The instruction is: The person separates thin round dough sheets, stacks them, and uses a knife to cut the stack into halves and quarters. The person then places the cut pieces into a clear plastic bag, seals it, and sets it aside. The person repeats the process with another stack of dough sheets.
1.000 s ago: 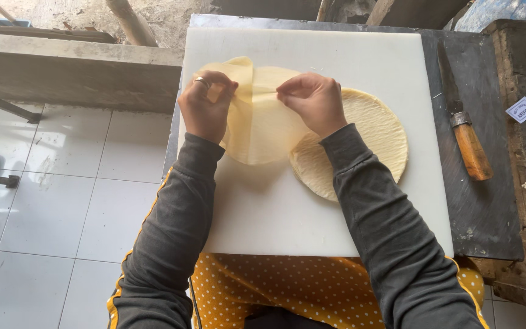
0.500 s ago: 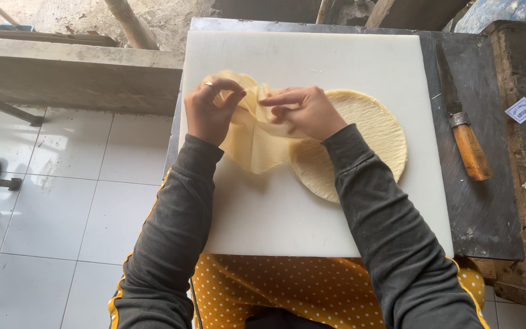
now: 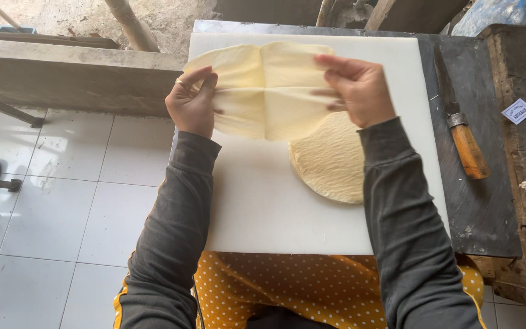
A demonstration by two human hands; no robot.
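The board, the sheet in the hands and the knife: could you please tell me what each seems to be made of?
Board: probably plastic, white, smooth and matte, with thick square edges. Sheet: thin, pale yellow dough or wrapper by its look; it is limp, creased, and stretched between the left hand and right hand. Knife: dark, dull metal blade and an orange-brown handle, likely wood.
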